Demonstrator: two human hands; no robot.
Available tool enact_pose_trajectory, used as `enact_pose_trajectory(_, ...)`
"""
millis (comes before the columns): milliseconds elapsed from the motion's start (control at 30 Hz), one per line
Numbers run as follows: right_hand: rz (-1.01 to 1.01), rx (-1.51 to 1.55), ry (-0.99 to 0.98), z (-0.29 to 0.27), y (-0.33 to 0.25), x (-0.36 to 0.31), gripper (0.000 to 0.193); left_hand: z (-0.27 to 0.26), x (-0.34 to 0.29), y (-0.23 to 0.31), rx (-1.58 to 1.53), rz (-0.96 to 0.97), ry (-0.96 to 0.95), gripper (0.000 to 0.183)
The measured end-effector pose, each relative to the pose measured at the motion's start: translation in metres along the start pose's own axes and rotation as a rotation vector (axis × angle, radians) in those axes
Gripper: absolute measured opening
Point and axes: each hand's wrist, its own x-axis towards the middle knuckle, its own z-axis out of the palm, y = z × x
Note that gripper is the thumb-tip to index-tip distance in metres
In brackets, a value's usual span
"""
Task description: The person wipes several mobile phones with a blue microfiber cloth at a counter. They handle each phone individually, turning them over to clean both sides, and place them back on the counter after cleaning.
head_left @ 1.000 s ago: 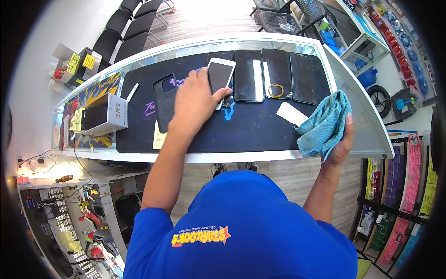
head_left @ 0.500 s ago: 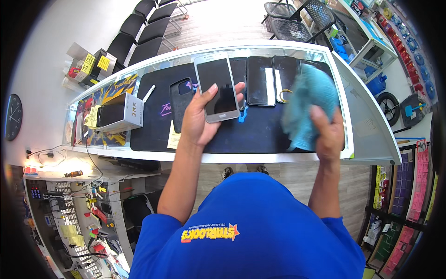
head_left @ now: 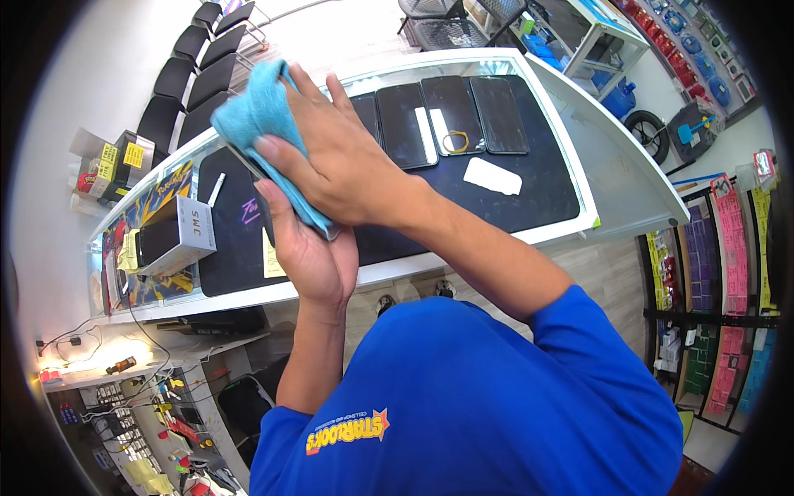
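Note:
Above the dark mat (head_left: 380, 231), my left hand (head_left: 314, 260) holds a smartphone from below. A folded turquoise cloth (head_left: 260, 112) covers nearly all of the phone, leaving only a thin edge (head_left: 247, 164) in sight. My right hand (head_left: 351, 161) presses the cloth flat against the screen side, its thumb bent over the fabric and its fingers reaching toward the far end. Right of my hands, dark phones (head_left: 500, 116) lie in a row on the mat. One phone (head_left: 449, 106) carries a yellow band (head_left: 456, 142). Closer to me rests a white slip (head_left: 493, 176).
The mat lies on a white-framed glass counter (head_left: 571, 174). At its left stand an open white box (head_left: 194, 236), a white pen-like stick (head_left: 217, 190) and a yellow note (head_left: 271, 256). Black chairs (head_left: 169, 83) line the far left. Packed shelves (head_left: 715, 289) stand at right.
My right hand has brought the cloth from the right side of the mat over to the phone. My left hand has shifted left with the phone, and the white slip is now uncovered.

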Motion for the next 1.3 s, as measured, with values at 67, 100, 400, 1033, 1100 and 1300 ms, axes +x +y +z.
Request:
enact_pose_trajectory(67,-0.017,0.076,0.050,0.022,-0.008,-0.017,0.068,-0.024,0.019,0.011,0.072,0.011,-0.030,0.065)
enact_pose_trajectory(100,-0.032,0.124,0.068,0.034,-0.017,-0.029,0.067,-0.040,0.030,0.023,0.107,0.027,-0.036,0.068)
enact_pose_trajectory(400,0.685,1.159,-0.331,-0.016,-0.038,-0.080,0.062,-0.111,0.029,0.078,0.503,0.195,-0.067,0.051)
enact_pose_trajectory(1033,-0.167,0.319,-0.005,0.084,-0.061,-0.028,0.077,-0.141,0.008,0.062,-0.274,0.000,-0.334,0.070)
enact_pose_trajectory(1100,-0.250,0.386,-0.207,0.074,-0.067,-0.055,0.073,-0.150,0.036,0.088,-0.348,-0.109,-0.321,0.072)
enact_pose_trajectory(1300,0.465,0.865,-0.615,-0.023,-0.040,-0.078,0.036,-0.136,0.032,0.102,-0.318,-0.115,-0.281,0.073)
